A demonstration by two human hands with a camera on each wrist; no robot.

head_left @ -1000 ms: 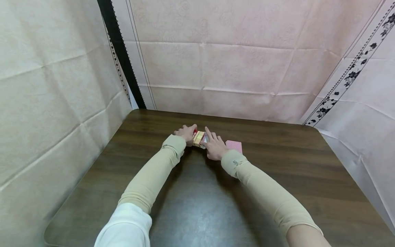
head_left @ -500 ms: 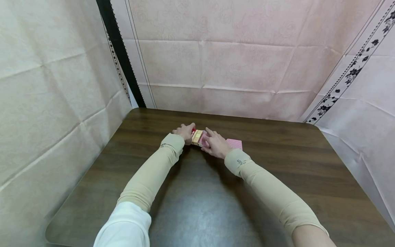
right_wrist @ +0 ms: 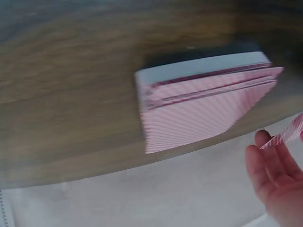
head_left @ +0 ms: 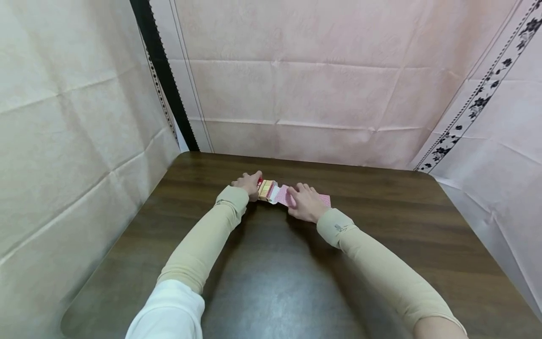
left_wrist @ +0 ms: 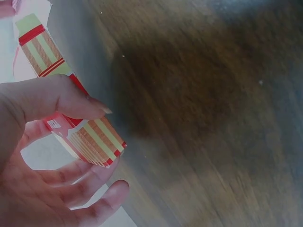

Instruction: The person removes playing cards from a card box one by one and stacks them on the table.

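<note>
My left hand [head_left: 247,184] grips a red-and-yellow striped playing card box [head_left: 266,189], thumb on one side and fingers on the other in the left wrist view. The box's right end is open, with a white flap showing. To the right of it, my right hand [head_left: 308,203] pinches a pink-patterned playing card [head_left: 283,195]; whether it is one card or several, I cannot tell. Under and beyond that hand, a stack of pink-backed playing cards [right_wrist: 203,113] lies on the table, its upper cards slightly offset.
The brown wooden table [head_left: 262,282] has rounded corners. Pale cloth [head_left: 296,94] hangs behind its far edge and along both sides. A black strip [head_left: 169,80] runs down the cloth at the back left.
My right hand has drawn back to the right from the box's open end, bringing the pink-patterned card out toward the stack. My left hand has shifted slightly left, still holding the box.
</note>
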